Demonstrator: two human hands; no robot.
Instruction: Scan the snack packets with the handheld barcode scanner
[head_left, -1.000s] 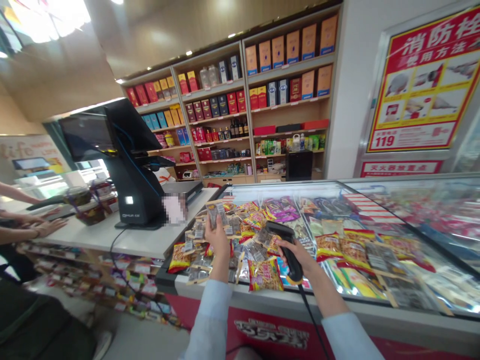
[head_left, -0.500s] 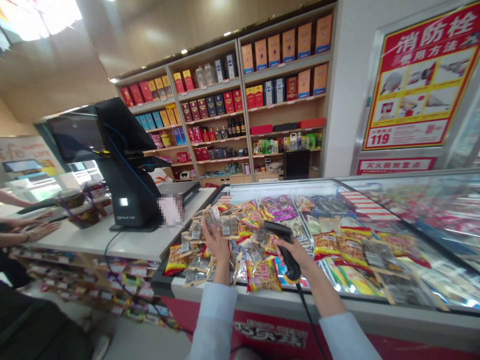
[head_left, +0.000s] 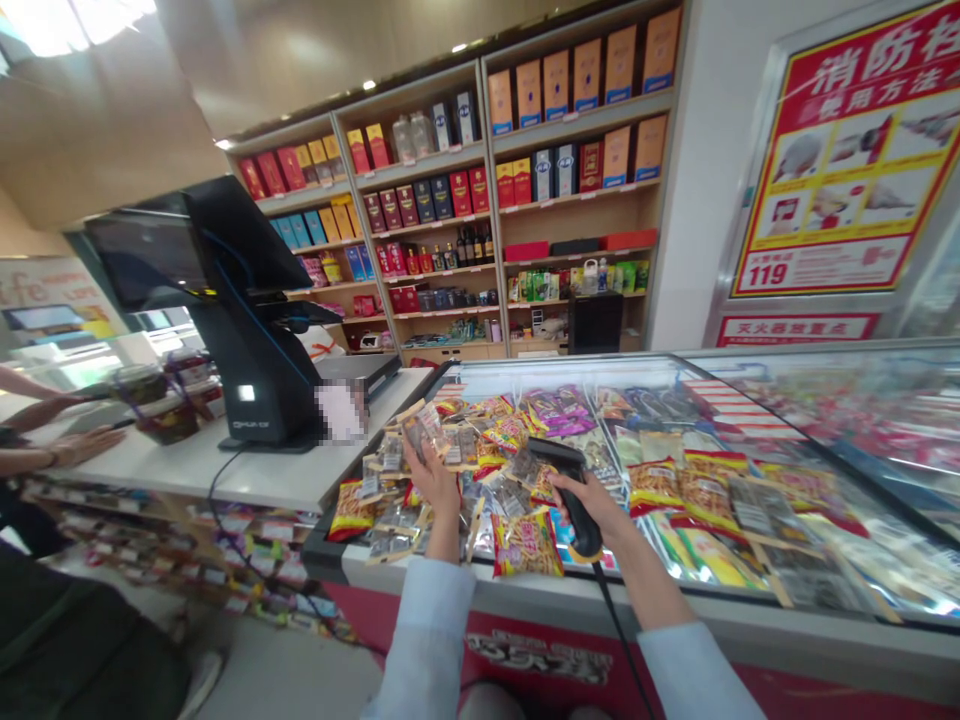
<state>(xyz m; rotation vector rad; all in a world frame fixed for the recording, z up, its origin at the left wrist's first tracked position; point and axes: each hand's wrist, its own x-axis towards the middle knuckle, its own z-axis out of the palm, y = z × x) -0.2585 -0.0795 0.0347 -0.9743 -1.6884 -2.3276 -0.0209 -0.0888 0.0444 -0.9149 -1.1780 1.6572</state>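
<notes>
My right hand is wrapped round the handle of a black barcode scanner, whose head points left and whose cable hangs down in front. At the left, my left hand holds a clear snack packet with dark contents and a tan strip, raised above the pile. Many similar clear packets lie under and around that hand on the freezer's glass top. A red and yellow snack bag lies near the front edge between my hands. More yellow bags lie right of the scanner.
A black checkout terminal stands on the white counter to the left, its cable running down the side. Tubs sit behind it, near another person's hand. Shelves of boxes and bottles line the back wall.
The packet in my left hand has turned, so its tan strip now shows at the top. The scanner stays almost in place. The camera view has shifted slightly.
</notes>
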